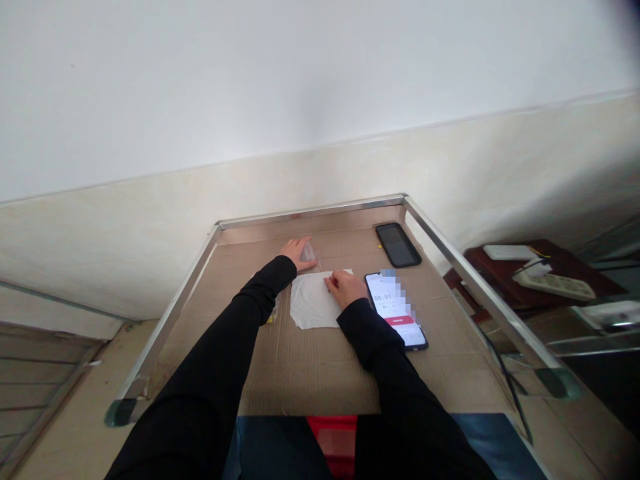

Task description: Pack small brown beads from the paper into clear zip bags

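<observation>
A white sheet (313,303), paper or thin cloth, lies flat on the cardboard surface in front of me. At its upper left is a clear plastic piece (309,253), perhaps a small bag. My left hand (297,253) rests there with thumb and fingers apart, the plastic lying between them. Over the right part of the sheet, my right hand (347,288) is closed, its fingertips pinched low; whatever they hold is too small to make out. Just right of that hand lies a lit phone (387,307) showing a timer.
A second, dark phone (399,245) lies at the back right. A metal rail (310,212) frames the cardboard-covered table (310,380), against a wall. A yellow bit (271,319) lies by my left sleeve. On the right, a low brown table (530,267) carries a power strip (563,287).
</observation>
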The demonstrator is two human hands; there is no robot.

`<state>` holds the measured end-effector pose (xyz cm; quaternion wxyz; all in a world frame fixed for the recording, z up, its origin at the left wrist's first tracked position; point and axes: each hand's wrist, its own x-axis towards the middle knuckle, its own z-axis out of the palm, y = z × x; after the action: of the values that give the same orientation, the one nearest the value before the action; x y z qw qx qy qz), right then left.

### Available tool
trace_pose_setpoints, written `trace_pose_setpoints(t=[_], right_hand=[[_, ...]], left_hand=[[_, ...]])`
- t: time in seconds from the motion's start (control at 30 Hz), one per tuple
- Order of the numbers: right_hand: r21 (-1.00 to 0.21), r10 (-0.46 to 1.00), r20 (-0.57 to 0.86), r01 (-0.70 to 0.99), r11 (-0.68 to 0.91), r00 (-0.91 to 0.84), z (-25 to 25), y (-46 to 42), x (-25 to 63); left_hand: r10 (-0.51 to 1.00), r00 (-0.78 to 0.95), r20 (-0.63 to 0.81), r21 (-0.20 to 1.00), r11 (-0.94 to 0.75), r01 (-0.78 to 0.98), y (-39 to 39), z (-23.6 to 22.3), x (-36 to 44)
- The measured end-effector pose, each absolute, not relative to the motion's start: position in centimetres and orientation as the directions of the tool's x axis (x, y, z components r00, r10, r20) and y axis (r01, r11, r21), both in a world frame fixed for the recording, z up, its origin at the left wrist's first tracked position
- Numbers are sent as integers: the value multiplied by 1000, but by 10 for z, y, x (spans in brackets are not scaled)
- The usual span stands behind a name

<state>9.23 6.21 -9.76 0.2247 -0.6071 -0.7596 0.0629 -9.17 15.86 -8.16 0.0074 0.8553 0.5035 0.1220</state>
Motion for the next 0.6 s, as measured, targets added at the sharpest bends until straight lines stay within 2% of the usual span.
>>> trace_pose_setpoints(t=[0.2, 0.43, 0.6], right_hand=[[-378, 950, 269, 890, 255, -157, -99, 62, 92], [-381, 957, 249, 893, 238, -148, -97, 61, 93], [-357, 955, 262, 905, 229, -139, -93, 59, 92]], left_hand=[[825, 491, 279, 171, -546, 820, 153, -68, -89], [789, 604, 109, 73, -612, 787, 138, -64, -72], [787, 607, 112, 64, -616, 785, 133, -83, -68]])
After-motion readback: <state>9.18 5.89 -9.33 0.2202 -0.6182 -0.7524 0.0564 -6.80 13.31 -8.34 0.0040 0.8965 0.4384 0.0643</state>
